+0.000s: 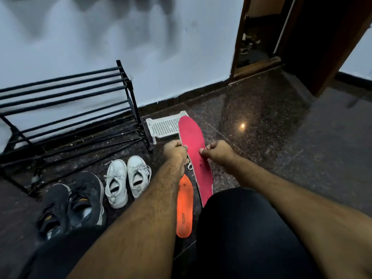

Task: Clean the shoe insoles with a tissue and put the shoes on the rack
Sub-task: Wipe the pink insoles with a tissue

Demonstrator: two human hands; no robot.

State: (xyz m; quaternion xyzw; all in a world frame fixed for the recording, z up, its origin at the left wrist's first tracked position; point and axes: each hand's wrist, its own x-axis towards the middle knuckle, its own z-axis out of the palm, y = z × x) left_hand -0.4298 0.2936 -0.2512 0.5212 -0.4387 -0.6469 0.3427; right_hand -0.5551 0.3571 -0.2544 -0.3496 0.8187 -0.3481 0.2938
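A long pink insole (pixel 194 150) is held up over the floor. My left hand (pixel 174 151) pinches its left edge and my right hand (pixel 218 153) pinches its right edge, thumb on the pink face. Below it, an orange insole (pixel 184 208) lies flat on the floor between my legs. A pair of white sneakers (pixel 126 179) stands to the left, and a pair of dark sneakers (pixel 70 204) further left. The black metal shoe rack (pixel 66 109) stands against the wall with bare shelves. No tissue shows clearly.
A white perforated plastic piece (pixel 164 125) lies on the floor beside the rack's right end. The floor is dark speckled stone (pixel 271 137). A wooden door frame (pixel 237 37) opens at the back right. My black-clad knees fill the bottom of the view.
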